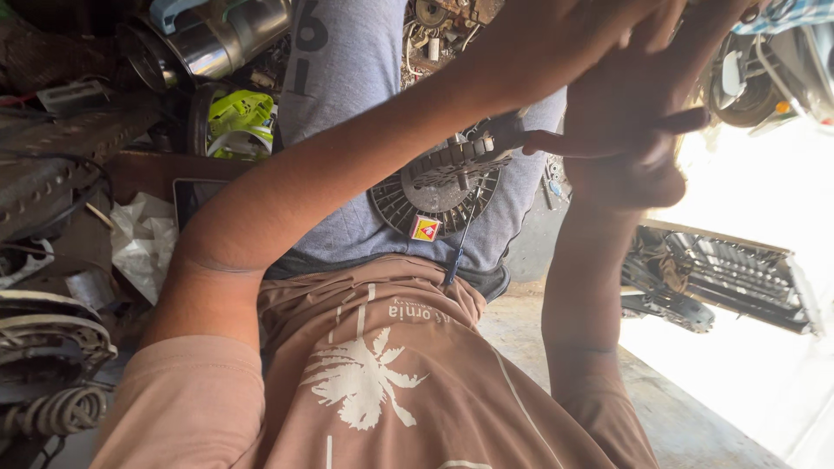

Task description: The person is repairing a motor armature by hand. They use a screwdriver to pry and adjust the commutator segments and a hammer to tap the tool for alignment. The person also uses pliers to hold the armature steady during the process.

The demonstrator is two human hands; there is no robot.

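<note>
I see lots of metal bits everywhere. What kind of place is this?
Probably a small repair workshop for electrical appliances. A round motor part with a grille lies on the lap just below the hands, a shiny steel pot sits in the clutter, and wire coils lie at the side.

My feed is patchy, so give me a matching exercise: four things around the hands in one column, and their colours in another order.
Things:
1. round motor part by the right hand
2. plastic piece at upper left
3. metal pot at the top
4. crumpled bag at left

Colours:
A. white
B. shiny silver
C. dark grey with a small red and yellow sticker
D. bright green

Pairs: 1-C, 2-D, 3-B, 4-A
</note>
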